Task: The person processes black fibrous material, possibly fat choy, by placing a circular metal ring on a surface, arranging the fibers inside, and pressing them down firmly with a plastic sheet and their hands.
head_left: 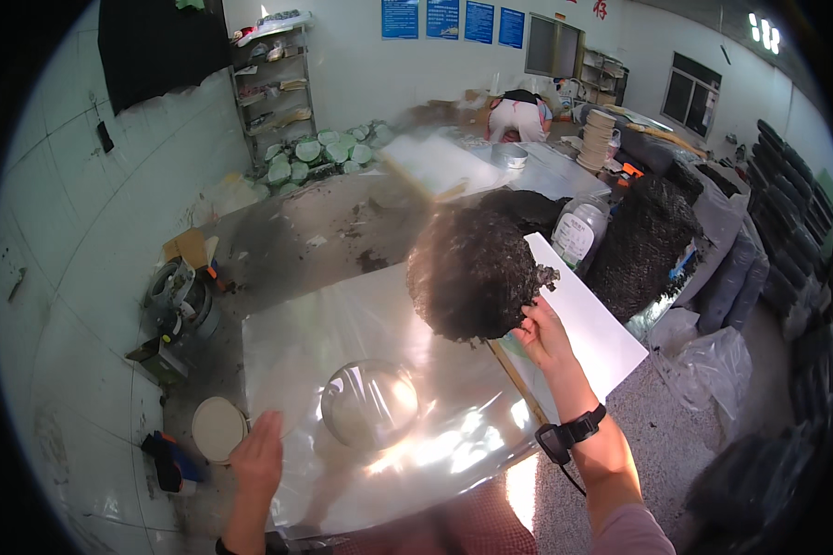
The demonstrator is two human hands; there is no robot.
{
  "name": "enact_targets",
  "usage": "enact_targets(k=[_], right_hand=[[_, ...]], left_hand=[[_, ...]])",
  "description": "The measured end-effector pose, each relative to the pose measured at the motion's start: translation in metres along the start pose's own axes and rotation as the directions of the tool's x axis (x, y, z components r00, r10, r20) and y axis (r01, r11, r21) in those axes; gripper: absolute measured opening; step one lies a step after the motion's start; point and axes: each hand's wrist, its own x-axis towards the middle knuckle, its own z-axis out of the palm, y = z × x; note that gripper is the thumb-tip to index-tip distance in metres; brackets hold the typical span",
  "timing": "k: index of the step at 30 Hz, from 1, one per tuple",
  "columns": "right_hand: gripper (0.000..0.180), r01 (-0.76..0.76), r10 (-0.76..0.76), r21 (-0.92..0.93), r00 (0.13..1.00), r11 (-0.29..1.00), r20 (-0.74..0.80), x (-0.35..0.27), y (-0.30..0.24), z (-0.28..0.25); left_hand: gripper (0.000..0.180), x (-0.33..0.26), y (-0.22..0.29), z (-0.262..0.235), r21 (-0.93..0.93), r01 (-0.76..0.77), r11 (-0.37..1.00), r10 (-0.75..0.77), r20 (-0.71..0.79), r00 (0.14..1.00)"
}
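A dark, rough, roughly round fibrous clump (472,273) is gripped at its lower right edge by my right hand (543,335), its fingers pinched together. The clump is held up over the far right part of a table covered with a shiny clear sheet (292,356). On that sheet sits a round, glossy ring or shallow dish (370,405); I cannot tell which. My left hand (257,455) is at the table's left edge, fingers stretched out with nothing visible in them. Just beside it are stacked pale round discs (217,429).
A white board (588,324) lies along the table's right side. Beyond it stand a clear plastic jar (578,231) and a black textured bundle (646,236). Clear plastic bags (713,365) lie on the right. A person (520,116) bends over at the back. Green-white bowls (307,151) are heaped far left.
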Motion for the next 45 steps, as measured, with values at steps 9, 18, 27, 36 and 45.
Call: enact_targets(k=[9,18,27,36,45], right_hand=[[0.025,0.005,-0.006,-0.026,0.999,1.000,-0.032,-0.110,0.021,0.032],[0.025,0.085,-0.084,0.015,0.995,0.996,-0.054,-0.127,0.012,-0.001],[0.050,0.132,-0.134,0.109,0.991,0.985,0.010,-0.120,0.032,-0.027],[0.048,0.052,-0.040,0.059,0.981,0.997,-0.192,-0.128,0.024,-0.013],[0.043,0.134,-0.176,-0.333,0.980,0.933,-0.098,-0.115,0.037,-0.007]], left_hand=[[0.045,-0.020,0.040,0.083,-0.072,-0.139,0.988,0.155,0.333,0.930],[0.043,0.041,0.036,0.074,-0.279,0.042,0.959,0.176,0.707,0.685],[0.073,0.069,0.056,0.112,-0.024,-0.020,0.999,0.031,0.836,0.547],[0.103,0.036,0.040,0.165,-0.193,0.083,0.978,0.076,0.696,0.714],[0.071,0.055,0.048,0.145,-0.573,0.664,0.480,0.008,0.760,0.650]])
